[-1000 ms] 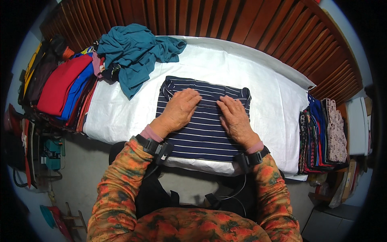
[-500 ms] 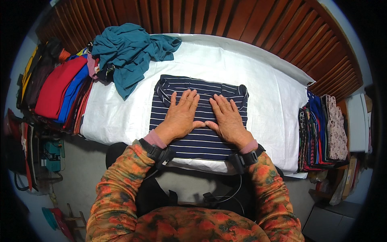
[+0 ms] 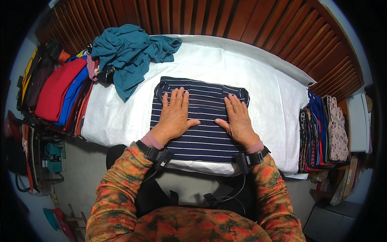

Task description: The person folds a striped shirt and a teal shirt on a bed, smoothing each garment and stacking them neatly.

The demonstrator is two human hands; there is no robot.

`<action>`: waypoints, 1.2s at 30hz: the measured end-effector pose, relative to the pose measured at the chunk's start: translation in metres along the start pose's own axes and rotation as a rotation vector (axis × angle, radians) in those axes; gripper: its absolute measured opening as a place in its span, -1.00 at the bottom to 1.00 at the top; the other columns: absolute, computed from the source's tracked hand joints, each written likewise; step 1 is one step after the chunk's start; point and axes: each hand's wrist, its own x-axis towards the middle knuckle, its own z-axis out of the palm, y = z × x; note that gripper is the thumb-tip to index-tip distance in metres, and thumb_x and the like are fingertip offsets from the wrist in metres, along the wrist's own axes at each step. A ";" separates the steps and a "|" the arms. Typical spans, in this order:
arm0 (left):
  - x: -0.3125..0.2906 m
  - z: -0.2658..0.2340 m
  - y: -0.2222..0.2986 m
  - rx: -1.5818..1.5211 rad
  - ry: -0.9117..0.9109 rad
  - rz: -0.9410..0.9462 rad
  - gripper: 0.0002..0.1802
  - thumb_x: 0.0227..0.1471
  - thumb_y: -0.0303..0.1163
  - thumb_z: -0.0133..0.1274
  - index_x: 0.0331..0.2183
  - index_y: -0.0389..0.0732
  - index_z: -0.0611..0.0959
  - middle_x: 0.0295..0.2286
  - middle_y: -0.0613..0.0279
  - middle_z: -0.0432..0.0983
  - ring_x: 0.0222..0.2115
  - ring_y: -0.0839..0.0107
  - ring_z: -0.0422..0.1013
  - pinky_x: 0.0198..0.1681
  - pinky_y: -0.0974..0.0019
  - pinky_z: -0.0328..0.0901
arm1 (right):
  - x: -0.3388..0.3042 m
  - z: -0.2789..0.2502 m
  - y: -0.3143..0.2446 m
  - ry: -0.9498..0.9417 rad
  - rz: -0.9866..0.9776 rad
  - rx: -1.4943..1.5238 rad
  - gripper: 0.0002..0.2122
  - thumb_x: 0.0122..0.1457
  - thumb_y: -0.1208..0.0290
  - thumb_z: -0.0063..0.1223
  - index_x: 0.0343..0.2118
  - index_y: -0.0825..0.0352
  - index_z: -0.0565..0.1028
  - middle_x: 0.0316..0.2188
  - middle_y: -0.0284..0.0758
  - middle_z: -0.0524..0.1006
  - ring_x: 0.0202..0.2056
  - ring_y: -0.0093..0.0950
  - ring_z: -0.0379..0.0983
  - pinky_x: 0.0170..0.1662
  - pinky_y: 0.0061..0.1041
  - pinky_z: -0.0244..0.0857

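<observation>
A navy garment with thin white stripes (image 3: pixel 205 141) lies folded into a rough rectangle in front of me, its far edge rolled or bunched over. My left hand (image 3: pixel 174 115) rests flat on its left half, fingers pointing away and thumb out toward the middle. On the right half my right hand (image 3: pixel 238 119) lies palm down, fingers slightly spread. A gap of striped cloth shows between the two thumbs. Neither hand grips anything. Black straps circle both wrists.
White sheeting (image 3: pixel 274 121) covers the surface under the garment. A crumpled teal garment (image 3: pixel 129 52) lies at the far left, beside stacked folded clothes (image 3: pixel 60 90). Another row of folded clothes (image 3: pixel 322 129) stands at the right. A slatted wooden backrest (image 3: pixel 201 18) borders the far side.
My hands have slid apart over the striped garment, the left to the left and the right to the right. The thumbs, close together before, are now separated.
</observation>
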 end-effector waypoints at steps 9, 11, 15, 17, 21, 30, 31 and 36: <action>0.000 -0.003 -0.002 0.027 0.011 -0.073 0.20 -0.01 0.33 0.08 0.25 -0.51 0.11 0.27 -0.32 -0.05 0.33 -0.15 -0.14 0.34 -0.23 -0.25 | 0.000 0.002 0.013 0.020 0.057 0.037 -0.22 0.23 -0.15 -0.02 0.30 0.42 0.15 0.34 -0.04 0.08 0.38 -0.16 -0.07 0.42 -0.14 -0.23; 0.000 -0.003 -0.002 0.044 0.026 -0.083 0.18 0.00 0.32 0.08 0.25 -0.52 0.13 0.27 -0.31 -0.03 0.33 -0.14 -0.12 0.34 -0.19 -0.24 | -0.001 0.002 0.015 0.013 0.067 0.044 -0.24 0.24 -0.12 -0.01 0.30 0.41 0.16 0.35 -0.05 0.08 0.39 -0.16 -0.07 0.42 -0.15 -0.22; -0.001 -0.004 -0.010 0.016 0.080 -0.057 0.08 0.04 0.22 0.10 0.23 -0.50 0.19 0.25 -0.26 0.05 0.31 -0.10 -0.05 0.35 -0.11 -0.18 | -0.001 0.001 0.021 0.045 0.026 0.101 -0.34 0.25 0.02 0.03 0.30 0.34 0.20 0.34 -0.10 0.12 0.38 -0.17 -0.05 0.40 -0.18 -0.14; 0.000 -0.004 -0.017 -0.014 0.136 -0.016 -0.06 0.06 0.08 0.14 0.19 -0.47 0.27 0.22 -0.21 0.14 0.28 -0.06 0.03 0.32 -0.06 -0.10 | -0.001 -0.001 0.026 0.046 0.030 0.168 -0.40 0.25 0.13 0.07 0.28 0.29 0.24 0.33 -0.13 0.15 0.37 -0.19 -0.02 0.40 -0.20 -0.10; 0.001 -0.007 -0.033 -0.156 0.171 0.031 -0.31 0.07 -0.26 0.19 0.16 -0.37 0.39 0.18 -0.09 0.25 0.24 0.01 0.13 0.29 0.04 0.02 | -0.002 -0.004 0.032 0.145 0.017 0.327 -0.55 0.16 0.36 0.15 0.13 0.27 0.40 0.24 -0.20 0.32 0.31 -0.23 0.14 0.36 -0.24 0.03; 0.007 -0.010 -0.042 -0.420 0.352 0.020 -0.80 -0.02 -0.51 0.19 -0.30 -0.27 0.54 -0.27 0.09 0.47 -0.19 0.09 0.43 -0.05 0.11 0.29 | 0.006 0.007 0.036 0.344 0.121 0.574 -0.78 0.12 0.51 0.20 -0.14 0.32 0.55 -0.10 -0.25 0.58 0.10 -0.23 0.44 0.16 -0.32 0.33; 0.008 -0.010 -0.043 -0.444 0.345 0.001 -0.82 -0.03 -0.53 0.19 -0.33 -0.29 0.54 -0.31 0.09 0.48 -0.23 0.08 0.45 -0.10 0.12 0.32 | 0.007 0.007 0.036 0.343 0.132 0.569 -0.78 0.13 0.51 0.20 -0.14 0.32 0.54 -0.11 -0.25 0.58 0.09 -0.24 0.45 0.15 -0.32 0.34; 0.010 -0.008 -0.044 -0.442 0.349 0.000 -0.82 0.00 -0.50 0.17 -0.34 -0.27 0.50 -0.37 0.09 0.42 -0.28 0.08 0.40 -0.11 0.11 0.27 | 0.007 0.007 0.037 0.370 0.111 0.497 -0.79 0.15 0.48 0.19 -0.14 0.32 0.54 -0.18 -0.26 0.57 -0.04 -0.29 0.49 0.06 -0.35 0.37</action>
